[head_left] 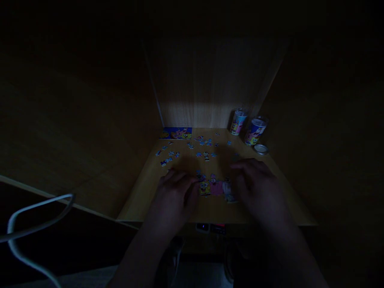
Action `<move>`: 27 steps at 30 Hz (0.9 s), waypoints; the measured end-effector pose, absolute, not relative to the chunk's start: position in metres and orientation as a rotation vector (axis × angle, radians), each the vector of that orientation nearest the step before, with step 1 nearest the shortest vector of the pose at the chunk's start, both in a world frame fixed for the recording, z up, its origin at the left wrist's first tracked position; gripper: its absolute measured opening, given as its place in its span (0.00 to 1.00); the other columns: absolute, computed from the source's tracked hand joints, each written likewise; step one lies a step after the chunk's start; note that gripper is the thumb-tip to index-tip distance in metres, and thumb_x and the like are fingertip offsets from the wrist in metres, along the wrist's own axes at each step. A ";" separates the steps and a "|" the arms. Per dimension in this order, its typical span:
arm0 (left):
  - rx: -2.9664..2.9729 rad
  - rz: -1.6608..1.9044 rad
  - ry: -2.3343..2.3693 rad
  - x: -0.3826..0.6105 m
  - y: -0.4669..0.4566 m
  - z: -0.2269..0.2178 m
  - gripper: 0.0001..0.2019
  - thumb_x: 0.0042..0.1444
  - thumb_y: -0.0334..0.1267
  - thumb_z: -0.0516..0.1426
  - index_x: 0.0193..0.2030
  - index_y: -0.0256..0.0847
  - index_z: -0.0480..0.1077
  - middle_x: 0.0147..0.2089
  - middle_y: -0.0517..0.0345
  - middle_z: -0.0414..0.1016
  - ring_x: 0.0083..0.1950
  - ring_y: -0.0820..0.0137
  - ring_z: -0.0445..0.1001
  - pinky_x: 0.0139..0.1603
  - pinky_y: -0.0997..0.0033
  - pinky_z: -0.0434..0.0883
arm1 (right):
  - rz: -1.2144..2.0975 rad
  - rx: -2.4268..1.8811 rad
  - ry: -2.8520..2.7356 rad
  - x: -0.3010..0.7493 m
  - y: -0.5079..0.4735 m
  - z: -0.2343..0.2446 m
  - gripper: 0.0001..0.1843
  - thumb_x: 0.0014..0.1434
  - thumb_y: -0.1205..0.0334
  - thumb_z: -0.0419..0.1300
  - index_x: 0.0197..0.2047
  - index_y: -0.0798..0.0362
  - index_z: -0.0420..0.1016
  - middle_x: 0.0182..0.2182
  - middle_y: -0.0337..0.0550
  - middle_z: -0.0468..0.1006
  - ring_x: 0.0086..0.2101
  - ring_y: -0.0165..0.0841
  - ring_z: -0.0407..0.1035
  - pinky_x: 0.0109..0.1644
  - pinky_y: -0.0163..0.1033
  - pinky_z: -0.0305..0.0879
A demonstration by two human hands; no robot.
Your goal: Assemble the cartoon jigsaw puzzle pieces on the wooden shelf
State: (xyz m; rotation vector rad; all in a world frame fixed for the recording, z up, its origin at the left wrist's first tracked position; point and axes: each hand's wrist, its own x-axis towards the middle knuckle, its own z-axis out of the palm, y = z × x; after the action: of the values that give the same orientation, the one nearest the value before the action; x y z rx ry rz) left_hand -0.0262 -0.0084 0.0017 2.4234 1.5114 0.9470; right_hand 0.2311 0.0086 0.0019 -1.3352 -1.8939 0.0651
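Left hand [174,193] and right hand [260,185] flank a knobbly-edged SpongeBob puzzle [216,187], lower centre, on the wood-grain worktop [210,211]; whether their curled fingers grip, I cannot tell.

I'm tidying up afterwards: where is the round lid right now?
In the head view, the round lid lies on the right side of the table, by the base of the nearer can and beyond the right hand.
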 end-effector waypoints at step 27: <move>2.558 0.791 1.388 -0.023 -0.006 -0.009 0.11 0.71 0.38 0.69 0.57 0.48 0.80 0.61 0.55 0.85 0.61 0.54 0.82 0.65 0.41 0.78 | -0.191 -1.859 -1.843 0.262 0.022 -0.033 0.22 0.75 0.58 0.58 0.68 0.52 0.77 0.65 0.61 0.80 0.63 0.60 0.72 0.66 0.66 0.70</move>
State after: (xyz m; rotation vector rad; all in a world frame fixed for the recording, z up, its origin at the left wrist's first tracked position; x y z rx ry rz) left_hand -0.0230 -0.0060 -0.0085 2.5580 1.3878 0.7908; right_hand 0.2616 0.0217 -0.0334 -1.8586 -1.8428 -0.1914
